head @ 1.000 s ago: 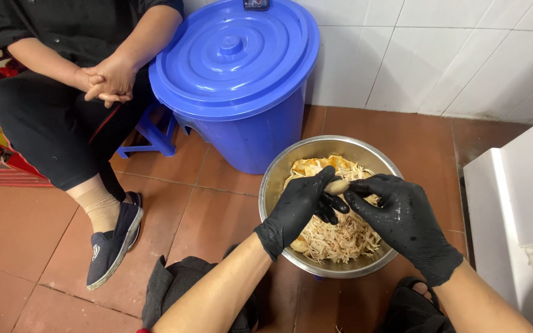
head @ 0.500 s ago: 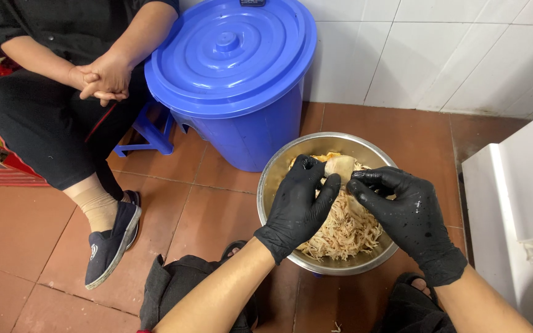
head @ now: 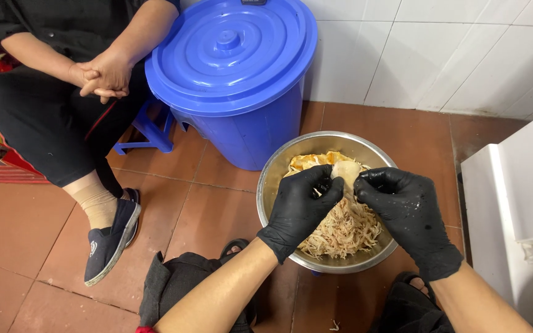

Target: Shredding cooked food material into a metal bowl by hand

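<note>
A round steel bowl sits on the tiled floor in front of me, holding a heap of pale shredded meat and some larger yellowish pieces at its far side. Both my hands wear black gloves and hover over the bowl. My left hand and my right hand pinch the same pale chunk of cooked meat between their fingertips, just above the shreds.
A large blue plastic bucket with a lid stands behind the bowl against a white tiled wall. A seated person in dark clothes is at left on a small blue stool. A white box-like unit is at right.
My hands have come closer together and risen slightly over the bowl, and the pale chunk between the fingertips shows more plainly. The seated person has not moved.
</note>
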